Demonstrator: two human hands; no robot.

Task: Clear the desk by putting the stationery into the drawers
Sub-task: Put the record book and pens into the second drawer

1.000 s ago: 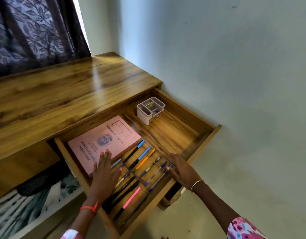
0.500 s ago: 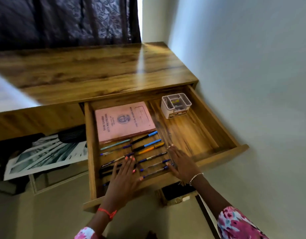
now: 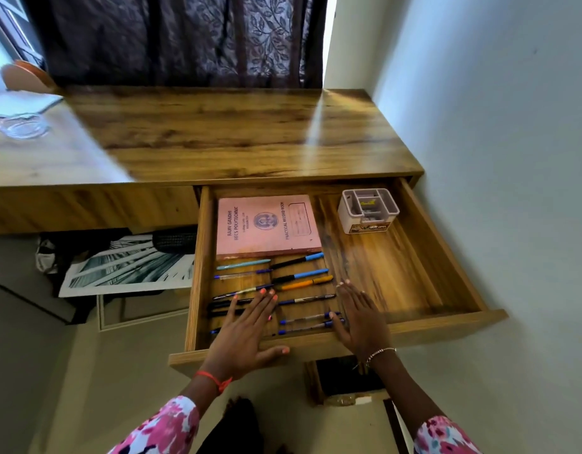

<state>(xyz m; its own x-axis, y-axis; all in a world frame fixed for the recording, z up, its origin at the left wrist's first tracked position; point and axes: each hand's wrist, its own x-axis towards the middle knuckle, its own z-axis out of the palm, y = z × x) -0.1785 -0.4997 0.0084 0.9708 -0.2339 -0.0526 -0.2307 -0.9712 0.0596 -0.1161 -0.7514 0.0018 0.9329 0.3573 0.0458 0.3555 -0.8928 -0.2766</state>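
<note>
My left grip (image 3: 247,335) and right grip (image 3: 361,322), fingers straight and spread, lie over pens (image 3: 302,284) in the open drawer (image 3: 447,322); I should sweep them together gently.

Head camera looks steeply down, close above the open drawer (image 3: 397,273).

Pink record book (image 3: 266,224), lying flat in the back left corner of the drawer (image 3: 447,323). Cover is printed sideways: "RAJIV GANDHI RECS POLYTECHNIC" in two lines. A smaller line under these cannot be read. "PRACTICAL RECORD BOOK" is set beyond a round seal, whose wording is too small. White organiser (image 3: 368,209), back right corner: label strip at its base, illegible. Print on one pen (image 3: 307,299) barrel, illegible.
</note>
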